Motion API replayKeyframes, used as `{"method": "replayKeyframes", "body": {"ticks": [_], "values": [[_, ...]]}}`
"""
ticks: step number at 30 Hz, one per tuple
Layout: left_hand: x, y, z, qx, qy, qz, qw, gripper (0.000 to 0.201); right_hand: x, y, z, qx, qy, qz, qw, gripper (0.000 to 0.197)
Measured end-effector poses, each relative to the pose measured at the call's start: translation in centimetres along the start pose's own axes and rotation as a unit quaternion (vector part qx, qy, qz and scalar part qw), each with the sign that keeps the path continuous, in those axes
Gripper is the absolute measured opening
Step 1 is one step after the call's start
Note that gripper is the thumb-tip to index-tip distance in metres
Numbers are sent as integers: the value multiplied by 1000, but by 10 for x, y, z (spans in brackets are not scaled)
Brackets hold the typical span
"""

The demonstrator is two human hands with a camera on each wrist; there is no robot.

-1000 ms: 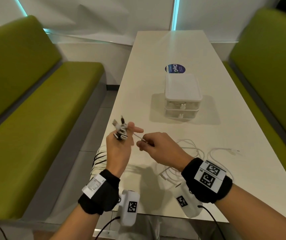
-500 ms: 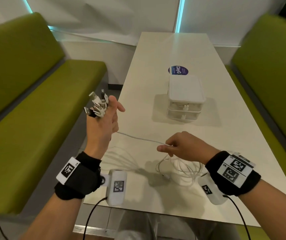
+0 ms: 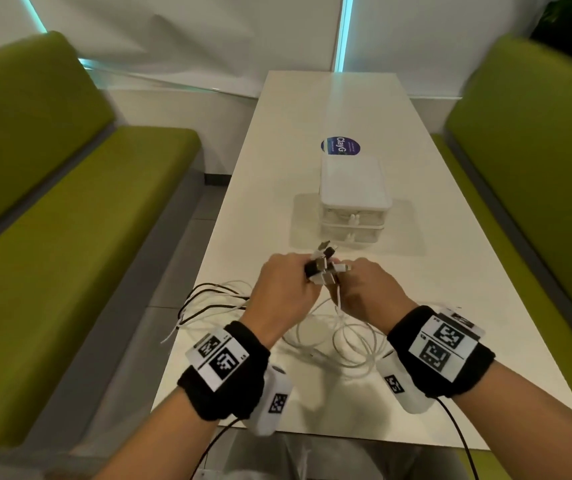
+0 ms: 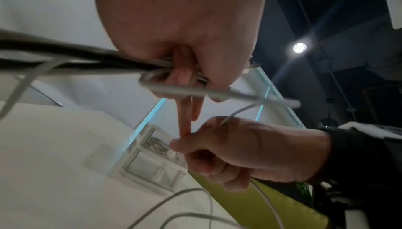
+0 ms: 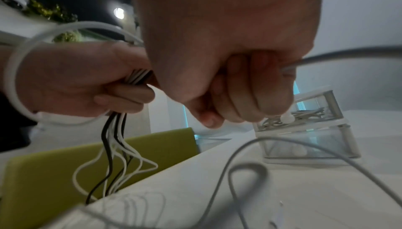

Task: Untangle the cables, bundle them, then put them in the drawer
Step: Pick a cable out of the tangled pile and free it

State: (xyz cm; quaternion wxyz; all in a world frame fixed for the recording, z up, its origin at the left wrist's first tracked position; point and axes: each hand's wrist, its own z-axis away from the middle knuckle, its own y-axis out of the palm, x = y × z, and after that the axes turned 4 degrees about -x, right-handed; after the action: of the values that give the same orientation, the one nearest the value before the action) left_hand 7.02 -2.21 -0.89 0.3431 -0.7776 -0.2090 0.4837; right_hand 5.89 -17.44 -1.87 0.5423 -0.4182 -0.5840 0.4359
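The left hand [image 3: 279, 292] is closed in a fist round a bunch of black and white cables [image 5: 113, 140], with their plug ends [image 3: 324, 268] sticking up and fanning out above its knuckles. In the right wrist view the strands hang down from under this fist and drop past the table's near left edge, in front of the green bench seat [image 3: 80, 258]. From the head view the same strands trail out to the left of the hand, over the table edge.

The right hand [image 3: 369, 294] sits just beside the left, knuckles almost touching it, fingers curled round a white cable [image 3: 338, 301] that runs up into the cluster of plugs. That cable drops from the hand into loose white loops [image 3: 347, 344] lying on the white table [image 3: 451, 306], directly below and between both wrists.

Both wrists wear black bands with printed square markers and white camera units.

Beyond the hands, near the middle of the table, stands a small white drawer unit [image 3: 354, 199] with two clear drawers, both closed; the upper drawer [image 5: 304, 112] seems to hold some coiled wires already. A round blue sticker [image 3: 340, 147] lies on the table just behind the unit. A second green bench [image 3: 527, 150] runs along the right side.
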Motion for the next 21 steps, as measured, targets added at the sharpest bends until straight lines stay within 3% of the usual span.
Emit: {"method": "replayKeyframes", "body": {"ticks": [4,7,11,14,16,19,21], "values": [[-11,9,4,40,6,-60,997,17,3,-5,9,30,31,-20,999,13],[-14,11,5,74,-7,-72,995,9,2,0,5,36,45,-43,997,25],[-12,10,0,145,-54,21,988,22,-3,8,-5,26,60,-68,995,32],[-10,9,-3,173,-74,41,981,20,-3,10,-5,16,63,-84,994,21],[-10,9,-2,188,-53,-7,981,29,-4,11,-3,4,59,-102,993,14],[-13,11,3,189,-2,-92,978,45,-5,13,0,9,48,-85,995,26],[-14,7,2,172,-12,-101,980,36,-5,13,1,3,42,-80,996,21]]}}
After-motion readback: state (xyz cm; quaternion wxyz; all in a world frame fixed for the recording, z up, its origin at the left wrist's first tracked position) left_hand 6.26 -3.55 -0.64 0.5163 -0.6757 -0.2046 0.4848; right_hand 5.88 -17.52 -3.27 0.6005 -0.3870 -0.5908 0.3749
